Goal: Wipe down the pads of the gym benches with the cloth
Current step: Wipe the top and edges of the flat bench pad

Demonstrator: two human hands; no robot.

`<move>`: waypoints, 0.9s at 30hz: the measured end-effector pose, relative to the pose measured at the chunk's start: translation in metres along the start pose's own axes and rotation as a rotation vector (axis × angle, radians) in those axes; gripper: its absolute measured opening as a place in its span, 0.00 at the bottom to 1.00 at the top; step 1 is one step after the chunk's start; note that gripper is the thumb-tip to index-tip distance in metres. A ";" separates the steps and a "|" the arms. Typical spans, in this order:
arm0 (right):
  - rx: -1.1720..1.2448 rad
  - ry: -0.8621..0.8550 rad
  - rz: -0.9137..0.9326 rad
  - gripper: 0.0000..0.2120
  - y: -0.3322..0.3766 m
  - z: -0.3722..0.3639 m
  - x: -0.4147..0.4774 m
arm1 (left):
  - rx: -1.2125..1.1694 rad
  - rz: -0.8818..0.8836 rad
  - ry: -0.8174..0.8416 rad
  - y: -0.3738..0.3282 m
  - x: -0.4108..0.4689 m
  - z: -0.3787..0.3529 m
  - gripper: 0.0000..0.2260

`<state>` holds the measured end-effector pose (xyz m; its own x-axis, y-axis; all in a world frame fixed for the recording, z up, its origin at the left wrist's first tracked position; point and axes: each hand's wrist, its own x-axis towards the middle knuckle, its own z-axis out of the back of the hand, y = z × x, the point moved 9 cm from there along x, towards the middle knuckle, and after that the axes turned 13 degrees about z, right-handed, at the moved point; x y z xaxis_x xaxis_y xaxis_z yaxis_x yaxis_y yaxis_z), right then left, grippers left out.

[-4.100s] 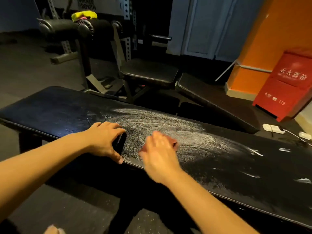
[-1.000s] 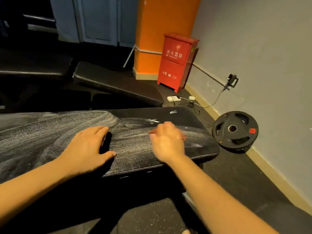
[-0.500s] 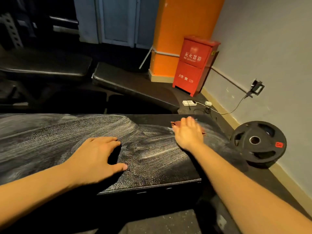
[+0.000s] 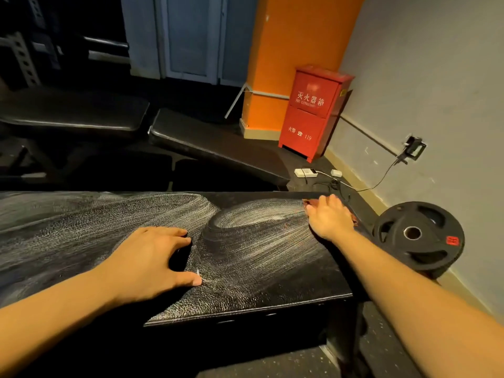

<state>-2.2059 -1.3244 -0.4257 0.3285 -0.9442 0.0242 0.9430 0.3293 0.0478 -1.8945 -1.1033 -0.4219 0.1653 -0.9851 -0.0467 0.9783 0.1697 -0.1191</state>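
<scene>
Nearest to me, my left hand (image 4: 152, 257) rests on the bench pad (image 4: 245, 271). The thumb sticks out wide toward the near edge, and the fingers (image 4: 174, 233) are arched with their tips down on the vinyl. The hollow under that palm is black, so I cannot tell whether it cups something or only props me. The pad's long axis runs straight across my view, left to right, with its short end on my right. Pale wet streaks fan over most of it, curling round a darker patch between my two hands.

Farther out, at the far right corner of the pad, my right hand (image 4: 330, 218) lies flat on the cloth (image 4: 354, 218). Its fingers (image 4: 327, 201) are straight and close together, pressing the cloth down rather than pinching it. Only a reddish rim of cloth shows round the hand.

The cloth is under the right hand and well apart from the left, so the next stroke belongs to the right arm. From there the rest of the pad lies toward me and to my left. I judge the pull should come back along the short end to the near right corner, which looks less streaked.

Beyond the far edge stand a sloping bench (image 4: 218, 148) and a flat bench (image 4: 73, 113), both dark, with no streaks that I can make out. A weight plate (image 4: 417, 236) leans by the wall on my right.
</scene>
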 end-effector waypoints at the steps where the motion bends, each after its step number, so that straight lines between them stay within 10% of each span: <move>1: -0.029 -0.020 0.026 0.26 0.030 0.001 0.006 | -0.006 0.005 0.003 0.000 0.000 0.000 0.47; 8: 0.246 0.053 0.882 0.26 0.248 -0.030 -0.085 | 0.034 -0.040 -0.007 -0.005 -0.007 0.004 0.52; 11: 0.235 -0.011 0.670 0.12 0.131 -0.008 -0.052 | 0.009 0.003 -0.002 0.002 -0.007 0.001 0.52; 16: 0.038 -0.009 -0.040 0.21 -0.031 0.005 0.000 | -0.032 -0.008 -0.025 0.003 -0.009 -0.001 0.55; 22: 0.109 0.011 0.729 0.26 0.236 -0.032 -0.072 | -0.034 -0.029 -0.040 0.003 -0.008 0.000 0.52; 27: 0.269 -0.010 0.730 0.09 0.147 -0.007 -0.087 | -0.043 0.004 -0.027 0.008 -0.009 -0.005 0.54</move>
<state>-2.0952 -1.1934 -0.4277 0.8598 -0.4876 0.1516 0.4420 0.8593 0.2573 -1.8887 -1.0929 -0.4278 0.1729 -0.9847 -0.0208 0.9714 0.1739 -0.1617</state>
